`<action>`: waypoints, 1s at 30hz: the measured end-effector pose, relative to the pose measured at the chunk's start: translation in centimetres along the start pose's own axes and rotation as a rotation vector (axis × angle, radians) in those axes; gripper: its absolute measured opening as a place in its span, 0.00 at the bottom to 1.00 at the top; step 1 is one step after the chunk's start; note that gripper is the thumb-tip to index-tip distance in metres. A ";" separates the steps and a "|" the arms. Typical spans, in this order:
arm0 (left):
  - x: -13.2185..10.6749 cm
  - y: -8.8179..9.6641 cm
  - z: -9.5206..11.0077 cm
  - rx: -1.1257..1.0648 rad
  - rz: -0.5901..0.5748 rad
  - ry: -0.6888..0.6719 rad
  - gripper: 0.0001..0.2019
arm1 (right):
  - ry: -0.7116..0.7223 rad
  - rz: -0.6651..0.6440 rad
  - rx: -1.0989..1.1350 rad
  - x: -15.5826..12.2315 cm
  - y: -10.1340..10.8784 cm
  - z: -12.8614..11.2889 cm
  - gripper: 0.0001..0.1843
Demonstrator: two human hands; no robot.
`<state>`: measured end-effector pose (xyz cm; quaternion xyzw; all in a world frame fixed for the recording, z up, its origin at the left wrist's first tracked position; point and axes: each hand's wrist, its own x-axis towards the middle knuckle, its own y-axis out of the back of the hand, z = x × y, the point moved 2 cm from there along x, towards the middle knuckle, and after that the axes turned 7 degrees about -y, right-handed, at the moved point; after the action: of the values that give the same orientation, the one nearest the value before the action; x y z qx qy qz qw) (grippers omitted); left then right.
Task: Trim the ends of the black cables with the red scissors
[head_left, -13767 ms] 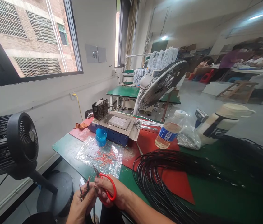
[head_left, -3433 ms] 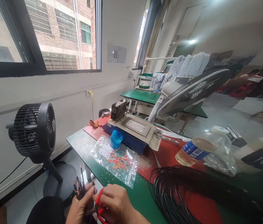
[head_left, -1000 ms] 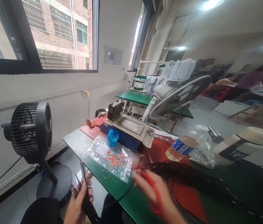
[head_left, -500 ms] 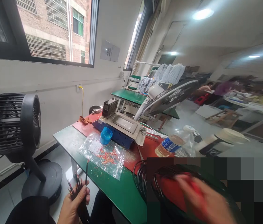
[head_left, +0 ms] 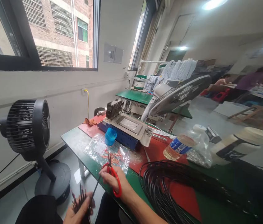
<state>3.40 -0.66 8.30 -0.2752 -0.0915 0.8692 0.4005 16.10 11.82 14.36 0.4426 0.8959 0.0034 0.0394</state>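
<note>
My left hand point(head_left: 81, 210) is closed round a bunch of black cables point(head_left: 82, 194) whose ends stick up above the fingers. One cable point(head_left: 95, 187) leans out of the bunch towards my right hand. My right hand point(head_left: 114, 179) holds a pair of red-handled scissors point(head_left: 118, 183), blades pointing up and away from me. Its fingertips are close to the tip of that cable; whether they pinch it I cannot tell. Beyond the scissors lies a clear plastic bag point(head_left: 90, 149) strewn with small red and orange bits point(head_left: 118, 155).
A blue cup point(head_left: 110, 137) stands on the bag, before a blue-and-grey machine point(head_left: 128, 127). A coil of black cable point(head_left: 154, 183) covers the table's right side. Behind it are a labelled bottle point(head_left: 179, 147) and a white container point(head_left: 243, 143). A black fan point(head_left: 29, 127) stands left.
My right hand, with the red-handled scissors, has come left from over the cable coil to beside my left hand. The single cable now tilts right. The view has shifted slightly.
</note>
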 end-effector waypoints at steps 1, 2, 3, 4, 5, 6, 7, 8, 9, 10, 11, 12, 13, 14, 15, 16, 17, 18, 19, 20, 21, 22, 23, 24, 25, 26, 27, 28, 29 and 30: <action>0.2 0.4 0.1 0.017 0.096 -0.051 0.19 | 0.011 0.071 -0.047 0.0 0.6 0.1 0.16; 0.2 0.7 0.4 0.032 0.184 -0.104 0.19 | 0.029 0.132 -0.104 0.0 1.2 0.2 0.15; 0.2 0.9 0.7 0.044 0.248 -0.152 0.19 | 0.050 0.174 -0.163 0.0 1.8 0.2 0.14; 0.1 0.8 1.1 0.045 0.273 -0.196 0.19 | 0.068 0.191 -0.214 0.1 2.1 0.2 0.14; -0.2 0.5 1.5 0.062 0.279 -0.232 0.19 | 0.078 0.184 -0.247 0.1 2.3 0.2 0.13; -0.5 0.0 2.0 0.090 0.264 -0.273 0.19 | 0.080 0.160 -0.255 0.0 2.4 0.3 0.12; -0.8 -0.7 2.5 0.130 0.243 -0.324 0.19 | 0.079 0.127 -0.245 0.0 2.3 0.4 0.12; -1.2 -1.5 3.0 0.226 0.224 -0.378 0.18 | 0.072 0.093 -0.216 -0.1 2.0 0.6 0.12; -1.5 -2.4 3.4 0.340 0.167 -0.451 0.17 | 0.059 0.059 -0.169 -0.2 1.7 0.9 0.12; -1.6 -3.3 3.7 0.403 0.104 -0.495 0.16 | 0.042 0.019 -0.111 -0.3 1.3 1.1 0.12; -1.7 -4.0 3.9 0.444 0.064 -0.504 0.16 | 0.026 -0.026 -0.047 -0.4 0.9 1.4 0.13; -1.6 -4.5 4.0 0.465 0.023 -0.489 0.16 | 0.010 -0.072 0.020 -0.6 0.5 1.5 0.13; -1.5 -4.9 3.9 0.475 -0.006 -0.455 0.15 | -0.005 -0.109 0.081 -0.7 0.1 1.6 0.14; -1.3 -5.0 3.7 0.489 -0.022 -0.418 0.14 | -0.020 -0.135 0.134 -0.8 -0.2 1.6 0.14; -1.0 -5.0 3.6 0.498 -0.036 -0.389 0.13 | -0.037 -0.145 0.176 -0.9 -0.4 1.6 0.14; -0.7 -4.9 3.4 0.507 -0.047 -0.363 0.12 | -0.059 -0.141 0.211 -0.9 -0.5 1.4 0.15; -0.5 -4.8 3.2 0.508 -0.056 -0.337 0.13 | -0.086 -0.127 0.242 -0.9 -0.5 1.3 0.15; -0.2 -4.6 3.1 0.492 -0.064 -0.309 0.13 | -0.112 -0.114 0.271 -0.9 -0.6 1.1 0.16; -0.1 -4.5 3.0 0.448 -0.075 -0.269 0.14 | -0.131 -0.109 0.301 -0.9 -0.6 0.9 0.16; 0.0 -4.5 2.8 0.387 -0.090 -0.222 0.15 | -0.144 -0.111 0.330 -0.8 -0.5 0.8 0.17; 0.1 -4.4 2.8 0.325 -0.099 -0.171 0.15 | -0.149 -0.118 0.351 -0.8 -0.5 0.7 0.18; 0.1 -4.5 2.7 0.268 -0.105 -0.126 0.16 | -0.148 -0.127 0.363 -0.7 -0.5 0.6 0.18; 0.0 -4.5 2.7 0.224 -0.107 -0.093 0.16 | -0.147 -0.137 0.364 -0.7 -0.4 0.6 0.18; 0.0 -4.6 2.7 0.200 -0.108 -0.067 0.16 | -0.146 -0.144 0.355 -0.7 -0.3 0.7 0.18; -0.1 -4.7 2.7 0.190 -0.110 -0.050 0.16 | -0.144 -0.150 0.340 -0.6 -0.3 0.8 0.19; -0.1 -4.8 2.6 0.180 -0.112 -0.044 0.16 | -0.139 -0.154 0.319 -0.6 -0.2 1.0 0.19; -0.2 -5.0 2.6 0.163 -0.115 -0.044 0.15 | -0.131 -0.153 0.297 -0.6 -0.2 1.2 0.18; -0.2 -5.1 2.5 0.141 -0.118 -0.047 0.15 | -0.125 -0.148 0.274 -0.6 -0.1 1.4 0.17; -0.2 -5.2 2.4 0.118 -0.120 -0.053 0.15 | -0.122 -0.138 0.253 -0.6 -0.1 1.5 0.16; -0.2 -5.4 2.3 0.100 -0.121 -0.060 0.15 | -0.128 -0.125 0.242 -0.6 -0.1 1.6 0.16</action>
<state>5.70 2.87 12.35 -0.2225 -0.0765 0.8548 0.4626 16.49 11.28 12.77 0.3868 0.9112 -0.1353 0.0430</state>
